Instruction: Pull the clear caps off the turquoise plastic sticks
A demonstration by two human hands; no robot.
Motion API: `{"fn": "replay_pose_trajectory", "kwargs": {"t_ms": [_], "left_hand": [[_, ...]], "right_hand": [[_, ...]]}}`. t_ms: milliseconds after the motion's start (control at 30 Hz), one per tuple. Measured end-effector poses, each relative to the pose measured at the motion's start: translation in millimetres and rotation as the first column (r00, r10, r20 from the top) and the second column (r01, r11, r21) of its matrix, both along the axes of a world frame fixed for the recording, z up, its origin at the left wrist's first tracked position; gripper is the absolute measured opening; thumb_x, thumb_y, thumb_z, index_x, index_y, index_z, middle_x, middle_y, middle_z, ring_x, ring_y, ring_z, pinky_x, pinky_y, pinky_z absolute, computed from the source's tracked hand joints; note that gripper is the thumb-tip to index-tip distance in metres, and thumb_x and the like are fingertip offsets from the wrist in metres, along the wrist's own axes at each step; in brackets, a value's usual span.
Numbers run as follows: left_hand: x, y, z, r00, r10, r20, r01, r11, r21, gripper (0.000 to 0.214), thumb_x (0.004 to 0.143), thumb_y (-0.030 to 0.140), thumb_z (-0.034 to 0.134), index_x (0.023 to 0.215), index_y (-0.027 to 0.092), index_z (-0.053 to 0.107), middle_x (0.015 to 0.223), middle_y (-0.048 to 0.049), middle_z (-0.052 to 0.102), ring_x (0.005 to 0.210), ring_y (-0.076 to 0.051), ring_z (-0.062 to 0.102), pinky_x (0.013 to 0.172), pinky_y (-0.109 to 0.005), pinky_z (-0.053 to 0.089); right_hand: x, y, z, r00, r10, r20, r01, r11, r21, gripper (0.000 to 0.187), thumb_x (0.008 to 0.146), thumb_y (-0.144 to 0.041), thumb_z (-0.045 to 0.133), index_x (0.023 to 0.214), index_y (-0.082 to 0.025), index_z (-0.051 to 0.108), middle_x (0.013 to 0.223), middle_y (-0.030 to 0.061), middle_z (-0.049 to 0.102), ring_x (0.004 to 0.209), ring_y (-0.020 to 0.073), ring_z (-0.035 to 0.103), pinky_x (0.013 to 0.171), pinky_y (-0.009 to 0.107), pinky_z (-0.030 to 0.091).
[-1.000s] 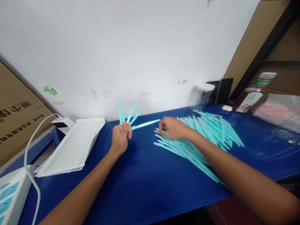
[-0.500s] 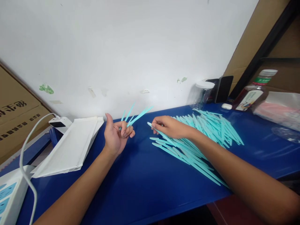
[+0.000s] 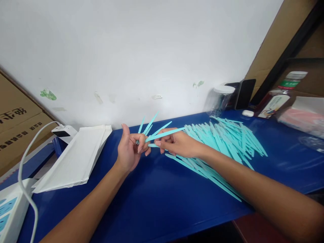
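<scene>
Fanning a few turquoise sticks (image 3: 159,135) from the curled fingers of the left hand (image 3: 129,148), with thumb (image 3: 125,132) lifted clear. Pinching a single stick (image 3: 152,145) in the right hand (image 3: 178,143), close to the fan's base! Holding the right forearm (image 3: 238,179) across the pile (image 3: 220,140) on the blue table (image 3: 152,192). Possibly risking a slip for want of thumb pressure, or a snag between crossing sticks. Hiding the fan's lower ends inside those fingers; leaving any contact with the single stick unclear.

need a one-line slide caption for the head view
Left hand holds splayed turquoise sticks while the right hand pinches another stick near the pile on a blue table.
</scene>
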State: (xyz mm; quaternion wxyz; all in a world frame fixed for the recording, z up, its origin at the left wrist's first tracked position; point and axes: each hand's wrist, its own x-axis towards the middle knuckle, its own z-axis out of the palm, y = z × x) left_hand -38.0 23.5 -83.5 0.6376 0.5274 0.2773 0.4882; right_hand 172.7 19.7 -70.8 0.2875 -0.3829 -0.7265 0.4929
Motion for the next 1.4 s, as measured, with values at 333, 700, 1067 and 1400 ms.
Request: {"fn": "replay_pose_trajectory", "kwargs": {"t_ms": [333,700,1067,1400], "left_hand": [[10.2,-3.8,-9.6,0.998,0.029,-0.047,-0.028,0.999,0.033,0.085,0.092,0.087,0.028,0.043,0.020,0.046,0.047,0.0006,0.030,0.044,-0.013,0.039,0.049,-0.031,0.041],[-16.0,12.3,-24.5,0.757,0.635,-0.150,-0.458,0.681,0.572,0.073,0.099,0.068,0.049,0.046,0.020,0.057,0.051,-0.0050,0.047,0.052,-0.015,0.044,0.052,-0.029,0.035],[-6.1,18.2,-10.5,0.891,0.445,0.089,-0.453,0.883,0.121,0.081,0.098,0.077,0.036,0.042,0.020,0.048,0.046,0.0015,0.027,0.042,-0.012,0.037,0.048,-0.029,0.046],[-2.1,1.4,6.5,0.977,0.177,0.119,-0.164,0.981,-0.107,0.085,0.097,0.082,0.022,0.044,0.020,0.044,0.044,0.0012,0.026,0.040,-0.012,0.039,0.046,-0.031,0.048]], "right_hand": [[-2.1,-0.3,-1.0,0.997,-0.080,-0.014,0.079,0.995,-0.057,0.023,0.094,-0.039,0.069,0.098,-0.021,0.057,0.081,0.0016,0.073,0.051,0.0108,0.058,0.042,0.021,0.037],[33.5,30.6,-1.9,0.748,-0.547,0.377,0.286,0.777,0.561,0.031,0.098,-0.044,0.061,0.081,-0.019,0.068,0.081,0.0053,0.072,0.072,0.0181,0.059,0.063,0.031,0.032],[37.9,23.3,-2.0,0.814,-0.005,0.581,-0.155,0.962,0.225,0.026,0.085,-0.046,0.076,0.087,-0.020,0.077,0.092,0.0072,0.075,0.074,0.0191,0.065,0.061,0.030,0.041],[21.9,13.5,0.5,0.934,0.025,0.356,-0.105,0.973,0.207,0.033,0.098,-0.048,0.064,0.084,-0.018,0.067,0.079,0.0036,0.071,0.065,0.0140,0.057,0.061,0.027,0.040]]}}
